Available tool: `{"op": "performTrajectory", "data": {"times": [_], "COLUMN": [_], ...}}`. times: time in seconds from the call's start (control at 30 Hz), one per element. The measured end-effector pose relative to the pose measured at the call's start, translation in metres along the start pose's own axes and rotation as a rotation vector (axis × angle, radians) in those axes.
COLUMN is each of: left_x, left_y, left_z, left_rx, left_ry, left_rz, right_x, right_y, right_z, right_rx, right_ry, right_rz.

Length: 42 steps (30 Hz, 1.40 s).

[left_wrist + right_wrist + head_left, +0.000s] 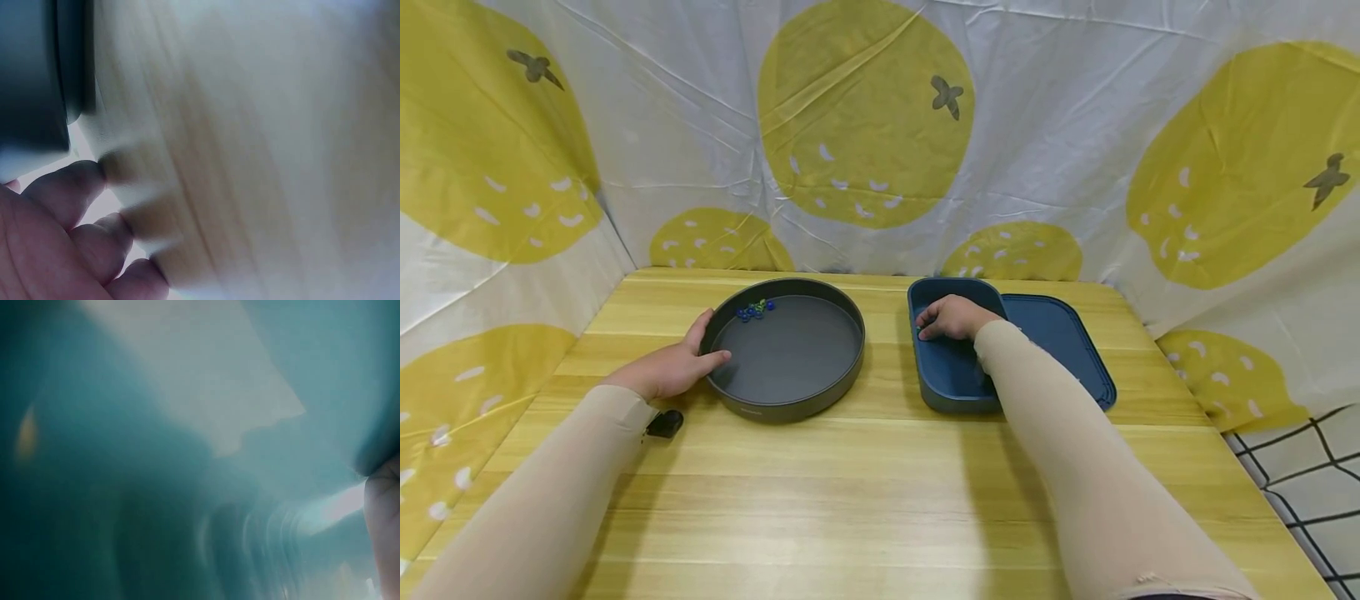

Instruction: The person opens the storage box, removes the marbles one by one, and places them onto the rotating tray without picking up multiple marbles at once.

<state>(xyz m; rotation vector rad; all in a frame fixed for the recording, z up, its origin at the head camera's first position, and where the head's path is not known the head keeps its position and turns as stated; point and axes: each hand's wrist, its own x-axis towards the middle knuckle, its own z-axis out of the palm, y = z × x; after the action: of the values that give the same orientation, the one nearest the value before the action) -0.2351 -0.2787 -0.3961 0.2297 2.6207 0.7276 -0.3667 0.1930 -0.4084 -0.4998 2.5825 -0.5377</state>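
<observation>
A round dark grey pan (790, 350) stands on the left of the table, with several small blue and green glass marbles (755, 310) clustered at its back left inside. My left hand (673, 364) holds the pan's left side, thumb over the rim and fingers outside. In the left wrist view, the lower fingers (100, 247) curl close to the tabletop beside the pan wall. On the right, my right hand (951, 318) reaches into a deep blue rectangular container (951, 379). Its thumb and fingertips pinch a tiny greenish marble (919, 330) near the container's left wall, mostly hidden by the fingers.
A flat blue lid (1060, 342) lies against the container's right side, partly under my right forearm. A black strap piece (665, 423) hangs at my left wrist. White cloth with yellow fruit (865, 117) walls the table's back and sides. Black grid wire (1307, 467) stands at right.
</observation>
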Motion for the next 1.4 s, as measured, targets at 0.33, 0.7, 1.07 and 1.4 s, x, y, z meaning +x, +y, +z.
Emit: {"op": "performTrajectory", "data": {"times": [0.33,0.7,1.07,1.4], "left_x": [0.0,-0.001,0.0,-0.001], "left_y": [-0.002,-0.001,0.003,-0.001], "left_z": [-0.001,0.0,-0.003,0.0], "left_rx": [0.002,0.013,-0.002,-0.014], "left_ry": [0.004,0.001,-0.011,-0.006], "left_rz": [0.007,0.007,-0.003,0.004], "right_x": [0.001,-0.008,-0.031,-0.025], "right_y": [-0.001,-0.012,-0.1,-0.15], "right_z": [0.001,-0.013,-0.039,-0.009], "right_rx": [-0.004,-0.002,0.026,0.061], "right_ry": [0.012,0.096,0.14,0.004], "right_rz": [-0.004,-0.017,-0.129,-0.278]}}
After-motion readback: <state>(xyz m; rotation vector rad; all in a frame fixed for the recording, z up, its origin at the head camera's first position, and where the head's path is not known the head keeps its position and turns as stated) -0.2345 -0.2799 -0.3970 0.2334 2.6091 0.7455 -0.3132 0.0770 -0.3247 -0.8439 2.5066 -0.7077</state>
